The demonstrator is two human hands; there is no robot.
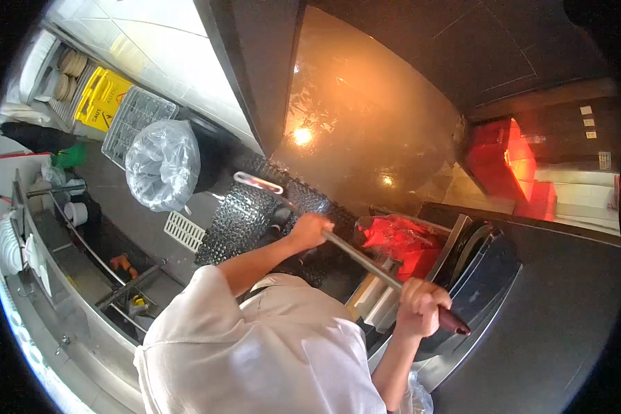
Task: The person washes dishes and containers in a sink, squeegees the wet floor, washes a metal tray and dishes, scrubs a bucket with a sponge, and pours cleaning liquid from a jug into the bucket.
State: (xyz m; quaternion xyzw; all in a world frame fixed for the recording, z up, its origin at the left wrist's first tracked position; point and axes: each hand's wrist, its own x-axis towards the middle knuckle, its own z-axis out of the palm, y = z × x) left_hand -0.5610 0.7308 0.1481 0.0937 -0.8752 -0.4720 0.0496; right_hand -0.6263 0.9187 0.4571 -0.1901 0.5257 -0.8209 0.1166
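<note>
Both of my hands grip one long metal pole (366, 261) that slants across in front of my body. My left hand (310, 231) is closed around its middle. Closer to the dark end grip (454, 321), my right hand (423, 307) is wrapped around the pole. At the far end is a narrow, whitish loop-shaped head (258, 182) with some red on it; its exact kind I cannot tell. This head is above a black textured floor mat (238, 219), and whether it touches the mat is unclear.
A bin with a clear plastic liner (160, 165) stands left of the mat, beside a grey crate (139, 123) and a yellow caution sign (103, 96). A white floor grate (184, 232) lies nearby. Red plastic bags (403, 241) are at right. Shiny floor (366, 103) stretches ahead.
</note>
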